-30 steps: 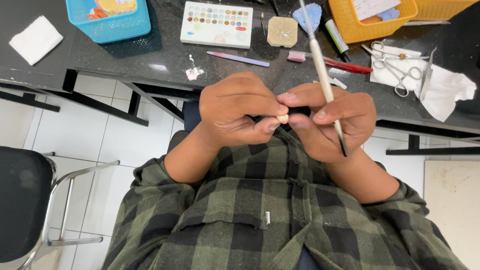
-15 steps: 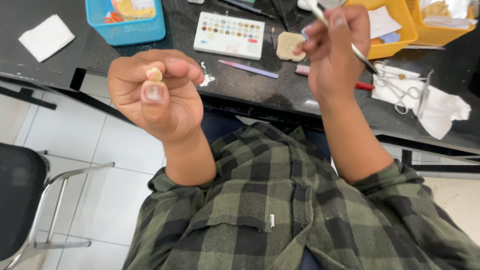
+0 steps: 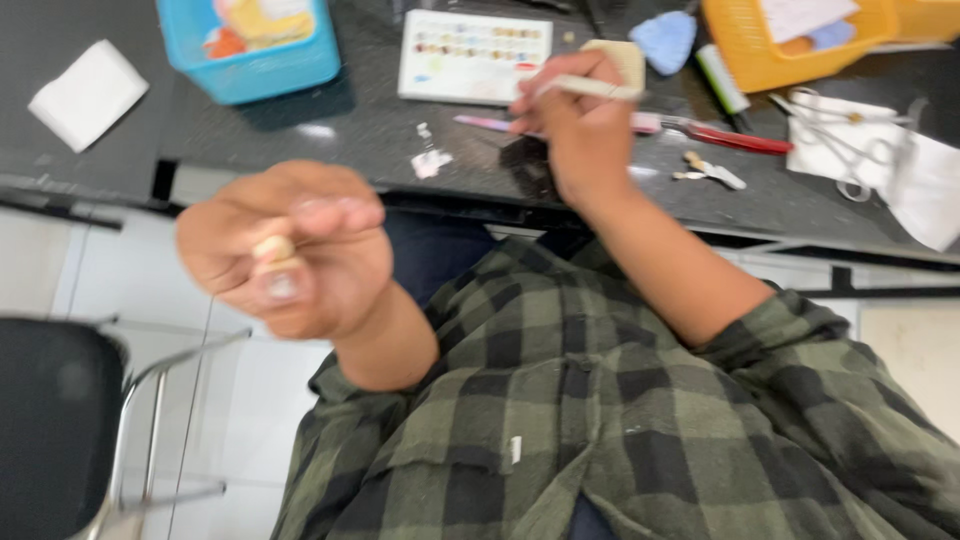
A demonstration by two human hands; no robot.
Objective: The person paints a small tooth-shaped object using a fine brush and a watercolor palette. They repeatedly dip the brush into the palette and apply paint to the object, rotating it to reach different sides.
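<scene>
On the dark tabletop, at about 12 o'clock from the person, the right hand is closed around a thin white stick. It looks like a small brush or tool, but the picture is too blurry to be sure. The tip sits just beside a white paint box with many little colour spots.

At 9 o'clock, well away from the tabletop, the left hand is lifted up close to the camera. Its fingers are pinched shut on a tiny pale piece. This little piece is not on the tabletop at all; it is up in the air, held between thumb and fingers.

My guess is that the work is in the middle. The piece is held ready and the stick is over by the colours, so the two are far apart now. The piece looks plain and pale, so there seems to be more to do on it.

At 1 o'clock lie a red pen and metal scissors on a white cloth.
</scene>
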